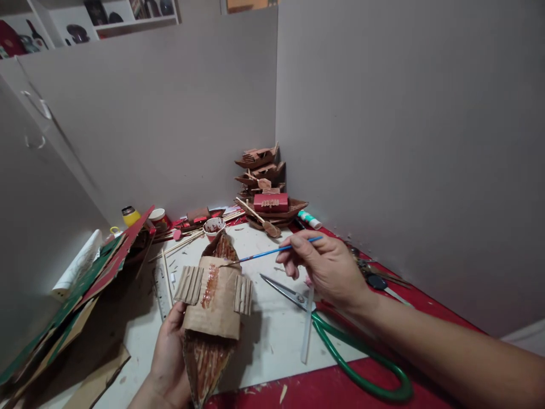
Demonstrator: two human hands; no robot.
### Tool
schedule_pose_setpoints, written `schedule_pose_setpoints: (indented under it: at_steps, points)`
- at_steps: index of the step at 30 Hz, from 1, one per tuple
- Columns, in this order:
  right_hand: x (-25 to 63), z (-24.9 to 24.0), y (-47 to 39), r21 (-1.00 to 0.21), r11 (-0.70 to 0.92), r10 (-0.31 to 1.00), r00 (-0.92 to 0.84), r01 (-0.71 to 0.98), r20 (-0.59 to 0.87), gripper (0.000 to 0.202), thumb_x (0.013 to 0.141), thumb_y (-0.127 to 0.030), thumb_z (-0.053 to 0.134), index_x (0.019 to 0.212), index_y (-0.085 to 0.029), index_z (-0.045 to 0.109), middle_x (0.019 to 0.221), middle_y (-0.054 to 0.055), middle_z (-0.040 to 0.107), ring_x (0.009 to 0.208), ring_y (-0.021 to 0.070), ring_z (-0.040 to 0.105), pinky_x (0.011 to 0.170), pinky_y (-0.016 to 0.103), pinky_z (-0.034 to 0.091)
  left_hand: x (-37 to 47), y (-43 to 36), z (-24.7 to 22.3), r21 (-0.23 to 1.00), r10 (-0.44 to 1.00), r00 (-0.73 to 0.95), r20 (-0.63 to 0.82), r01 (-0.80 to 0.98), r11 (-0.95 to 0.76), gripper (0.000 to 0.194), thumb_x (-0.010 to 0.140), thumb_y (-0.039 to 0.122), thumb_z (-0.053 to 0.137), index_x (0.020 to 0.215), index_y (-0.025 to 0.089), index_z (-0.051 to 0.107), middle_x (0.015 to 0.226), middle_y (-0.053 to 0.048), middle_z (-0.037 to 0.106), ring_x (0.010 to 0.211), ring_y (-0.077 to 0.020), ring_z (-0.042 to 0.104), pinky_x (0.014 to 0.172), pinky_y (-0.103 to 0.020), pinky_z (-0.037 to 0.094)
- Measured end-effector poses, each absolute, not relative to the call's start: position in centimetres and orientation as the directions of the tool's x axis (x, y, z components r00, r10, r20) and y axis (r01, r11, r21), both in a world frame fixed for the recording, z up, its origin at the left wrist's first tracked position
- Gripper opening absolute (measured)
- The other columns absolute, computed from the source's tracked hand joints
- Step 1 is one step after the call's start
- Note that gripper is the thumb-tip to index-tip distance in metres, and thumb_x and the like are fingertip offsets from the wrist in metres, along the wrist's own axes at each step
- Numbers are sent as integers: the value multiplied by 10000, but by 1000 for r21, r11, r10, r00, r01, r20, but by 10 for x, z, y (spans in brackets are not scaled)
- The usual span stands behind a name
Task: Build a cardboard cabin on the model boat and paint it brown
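Observation:
My left hand [170,355] grips a cardboard model boat [213,329] from its left side and below, holding it above the white board. The boat has pointed, brown-painted ends and a curved plain cardboard roof, with a corrugated flap on either side. A wet reddish-brown streak runs along the middle of the roof. Between the thumb and fingers of my right hand [323,264] is a thin blue paintbrush [276,250]. Its tip meets the roof near the upper end of the streak. Green-handled scissors [361,360] and a glue stick [307,329] lie below my right hand.
Finished model boats [270,201] are stacked in the back corner. A paint-stained cup [214,226] stands behind the held boat, near thin wooden sticks [183,244]. Cardboard sheets [85,301] lean at the left, beside a yellow bottle [130,216]. Grey walls enclose the table.

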State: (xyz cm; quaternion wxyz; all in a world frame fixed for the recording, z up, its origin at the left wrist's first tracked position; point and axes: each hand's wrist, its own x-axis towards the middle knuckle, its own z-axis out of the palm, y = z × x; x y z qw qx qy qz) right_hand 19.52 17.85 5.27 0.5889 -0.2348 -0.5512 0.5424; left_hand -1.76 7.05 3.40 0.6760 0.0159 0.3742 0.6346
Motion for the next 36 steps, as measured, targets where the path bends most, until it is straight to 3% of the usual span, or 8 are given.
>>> schedule_pose_setpoints:
  at_steps: [6, 11, 16, 20, 22, 27, 30, 36]
  points:
    - [193, 47, 172, -924, 187, 845, -425, -332, 324, 353, 777, -503, 699, 704, -159, 662, 584, 40, 690, 425, 105, 583, 413, 213, 471, -21, 74, 28, 520, 880, -91, -467, -833, 190, 493, 915, 352, 384, 1314, 117, 554, 1006, -159, 736, 964, -331, 684, 895, -508, 491]
    - [198, 53, 189, -888, 299, 891, -232, -349, 391, 351, 756, -498, 721, 717, -154, 658, 621, 40, 694, 440, 96, 575, 408, 204, 462, -23, 75, 28, 552, 886, -98, -453, -812, 192, 497, 906, 335, 422, 1342, 115, 513, 970, -164, 737, 892, -328, 701, 836, -512, 518]
    - [206, 74, 203, -838, 398, 885, -84, -373, 458, 326, 741, -476, 734, 808, -169, 651, 676, 26, 697, 508, 94, 595, 413, 177, 452, -29, 79, 35, 666, 888, -230, -399, -738, 109, 506, 928, 325, 373, 1376, 107, 455, 842, -177, 741, 725, -323, 716, 700, -531, 552]
    - [189, 94, 218, -864, 475, 845, -186, -168, 501, 250, 826, -408, 632, 891, -168, 606, 758, 39, 704, 518, 95, 587, 432, 197, 454, -41, 82, 42, 731, 891, -321, -320, -683, 16, 517, 934, 329, 366, 1397, 104, 419, 864, -198, 737, 677, -324, 713, 636, -520, 563]
    - [171, 102, 233, -822, 560, 803, -312, 106, 507, 197, 908, -324, 489, 921, -158, 594, 779, 40, 702, 527, 93, 586, 438, 195, 435, -47, 84, 42, 747, 906, -328, -268, -664, -19, 510, 936, 319, 359, 1395, 107, 422, 894, -212, 733, 685, -324, 714, 646, -519, 565]
    - [119, 108, 273, -715, 619, 771, -425, 324, 475, 139, 871, -160, 540, 780, -141, 643, 734, 33, 690, 676, 128, 617, 604, 223, 449, -57, 88, 37, 729, 915, -308, -261, -684, -22, 506, 935, 289, 333, 1398, 98, 405, 886, -208, 731, 688, -321, 713, 647, -515, 566]
    - [95, 102, 287, -655, 615, 776, -486, 439, 403, 133, 864, -188, 603, 750, -136, 647, 759, 35, 679, 762, 155, 630, 714, 274, 482, -58, 89, 33, 711, 915, -292, -277, -703, -9, 494, 924, 286, 352, 1380, 112, 426, 872, -183, 732, 677, -301, 711, 629, -479, 572]
    - [70, 89, 293, -651, 558, 799, -545, 514, 255, 227, 933, -322, 560, 1081, -160, 618, 1103, 66, 633, 937, 182, 630, 815, 368, 540, -56, 89, 33, 716, 907, -295, -299, -698, 9, 451, 903, 291, 397, 1310, 117, 483, 871, -161, 727, 661, -278, 705, 613, -440, 573]
